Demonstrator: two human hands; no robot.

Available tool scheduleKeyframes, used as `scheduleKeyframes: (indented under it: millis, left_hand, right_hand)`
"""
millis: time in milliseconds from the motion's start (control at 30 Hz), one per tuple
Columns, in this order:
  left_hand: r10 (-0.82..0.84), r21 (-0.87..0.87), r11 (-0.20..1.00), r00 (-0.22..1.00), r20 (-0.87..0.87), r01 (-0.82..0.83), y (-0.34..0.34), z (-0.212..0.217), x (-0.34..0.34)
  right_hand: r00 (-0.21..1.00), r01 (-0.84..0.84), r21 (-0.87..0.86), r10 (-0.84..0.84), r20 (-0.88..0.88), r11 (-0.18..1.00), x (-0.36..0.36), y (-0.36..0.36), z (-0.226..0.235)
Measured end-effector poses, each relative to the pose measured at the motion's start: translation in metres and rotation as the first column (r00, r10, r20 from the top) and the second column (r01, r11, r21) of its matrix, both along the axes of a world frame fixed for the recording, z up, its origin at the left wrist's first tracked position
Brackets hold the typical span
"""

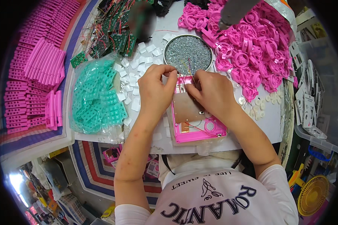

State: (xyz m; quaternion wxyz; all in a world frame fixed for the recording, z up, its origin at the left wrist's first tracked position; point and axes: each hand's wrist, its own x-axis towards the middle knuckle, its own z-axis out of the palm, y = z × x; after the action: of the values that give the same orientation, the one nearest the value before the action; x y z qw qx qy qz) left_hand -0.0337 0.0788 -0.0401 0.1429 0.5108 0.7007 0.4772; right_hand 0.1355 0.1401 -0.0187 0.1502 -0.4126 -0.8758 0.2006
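Note:
A pink plastic casing (199, 137) lies on the table in front of me, with a brown board (187, 108) set into it and a red wire near its lower part. At its far end my left hand (157, 88) is closed, thumb and forefinger pinched together at the top left corner. What sits in that pinch is too small to make out. My right hand (216, 92) bends over the casing's top right, fingers closed around thin wires (190, 67) that stick up between the hands. Its palm hides part of the casing.
Beyond the hands stands a round tin of screws (187, 50). Pink ring-shaped parts (248, 48) heap at the right, wired green circuit boards (116, 41) at far left. A bag of teal keypads (95, 97) and white pieces (133, 80) lie left; pink strips (45, 63) stack farther left.

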Motion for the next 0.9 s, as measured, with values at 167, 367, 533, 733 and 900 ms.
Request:
scheduleKeyframes:
  millis: [167,367,533,733,900]
  left_hand:
    - [-0.018,0.015,1.000,0.993,-0.120,0.020,0.007,0.001,0.003]
    - [-0.031,-0.078,0.996,0.999,0.033,0.034,0.005,0.004,0.000]
    - [-0.197,-0.081,0.977,0.980,0.014,0.198,0.010,-0.003,-0.013]
    - [-0.374,-0.032,0.920,0.849,-0.373,0.391,0.019,0.010,-0.006]
    - [-0.387,-0.170,0.922,0.788,-0.479,0.349,0.013,0.012,0.007]
  right_hand:
    - [0.999,-0.020,0.103,0.016,0.040,0.994,-0.003,0.005,-0.006]
    - [0.973,-0.042,-0.030,0.034,-0.230,0.999,0.010,-0.003,-0.004]
    - [0.866,-0.454,0.225,0.486,-0.117,0.862,0.017,-0.009,-0.005]
    - [0.767,-0.570,0.221,0.609,-0.203,0.791,0.035,0.013,0.015]
    - [0.914,-0.222,0.364,0.323,-0.246,0.905,0.032,0.030,0.005]
